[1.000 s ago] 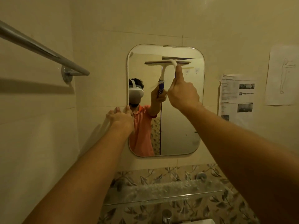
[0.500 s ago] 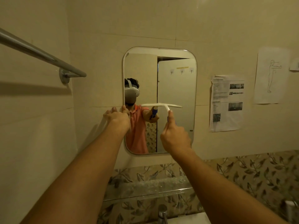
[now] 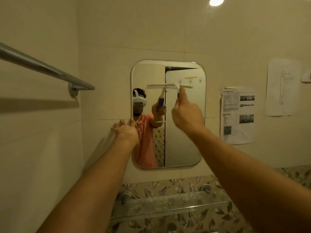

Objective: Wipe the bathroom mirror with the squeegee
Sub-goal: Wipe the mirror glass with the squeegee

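Note:
A rounded rectangular mirror [image 3: 183, 142] hangs on the cream tiled wall ahead. My right hand [image 3: 186, 113] is shut on a squeegee [image 3: 170, 86] with a white blade and blue handle; the blade lies level against the glass in the mirror's upper third, blurred by motion. My left hand [image 3: 125, 130] rests with fingers spread against the mirror's left edge, about halfway up. The mirror shows a person in an orange shirt with a white headset.
A metal towel bar [image 3: 43, 68] juts from the left wall at head height. A glass shelf [image 3: 168, 207] runs under the mirror over leaf-patterned tiles. Printed sheets [image 3: 238, 115] and a figure drawing [image 3: 282, 88] are taped to the wall at right.
The squeegee swept down from the mirror's top to its middle, and now is back up in the upper third. My left hand stayed on the mirror's left edge.

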